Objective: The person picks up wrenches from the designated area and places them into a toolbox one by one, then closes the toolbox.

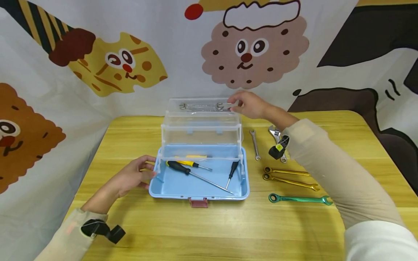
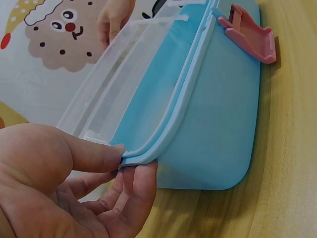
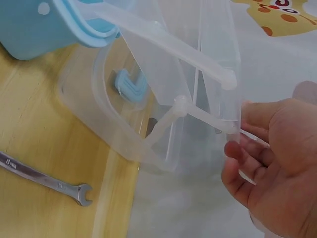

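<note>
Blue toolbox (image 1: 199, 186) sits open mid-counter (image 1: 209, 228), clear cantilever trays raised toward the backdrop. Left hand (image 1: 132, 177) pinches the box's left rim, thumb above and fingers below, steadying it. Right hand (image 1: 249, 104) holds the right end of the top tray (image 1: 200, 105), fingers curled at its edge; a silver wrench (image 1: 201, 106) lies inside. Judged step: stowing wrenches. Five more wrenches lie right of the box. Next move likely calls for releasing the tray without tipping it.
</note>
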Demonstrator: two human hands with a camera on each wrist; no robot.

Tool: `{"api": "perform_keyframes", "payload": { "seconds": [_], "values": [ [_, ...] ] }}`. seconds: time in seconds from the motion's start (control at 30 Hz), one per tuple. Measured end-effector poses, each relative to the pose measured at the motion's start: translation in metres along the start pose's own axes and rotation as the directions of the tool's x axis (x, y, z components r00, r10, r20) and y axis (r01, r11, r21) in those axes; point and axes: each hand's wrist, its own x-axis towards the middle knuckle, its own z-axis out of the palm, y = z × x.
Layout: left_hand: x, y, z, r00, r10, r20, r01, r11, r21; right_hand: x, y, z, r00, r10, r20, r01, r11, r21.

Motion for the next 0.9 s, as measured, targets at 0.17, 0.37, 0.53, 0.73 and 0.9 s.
{"api": "perform_keyframes", "payload": {
  "seconds": [0.17,0.37,0.53,0.73,0.9],
  "values": [
    [-0.001,0.002,0.001,1.0,0.001,0.002,-0.001,1.0,0.004,-0.012,0.001,-0.008,0.998,-0.055,-0.043,0.053,0.998,-0.038],
    [-0.001,0.002,0.001,1.0,0.002,0.005,-0.002,1.0,0.009,-0.032,-0.001,-0.021,0.998,-0.025,-0.056,0.02,0.996,-0.09],
    [-0.001,0.001,0.0,1.0,0.001,0.006,-0.001,1.0,0.008,-0.051,0.0,-0.025,0.998,-0.03,-0.047,0.023,0.99,-0.141],
    [0.0,-0.001,0.0,1.0,-0.001,0.002,0.001,1.0,0.01,-0.077,0.004,-0.023,0.998,0.055,-0.024,-0.059,0.979,-0.197],
    [0.0,-0.001,0.0,1.0,0.002,0.004,-0.002,1.0,0.006,-0.096,0.013,-0.015,0.993,0.107,-0.052,-0.117,0.963,-0.244]
  ]
}}
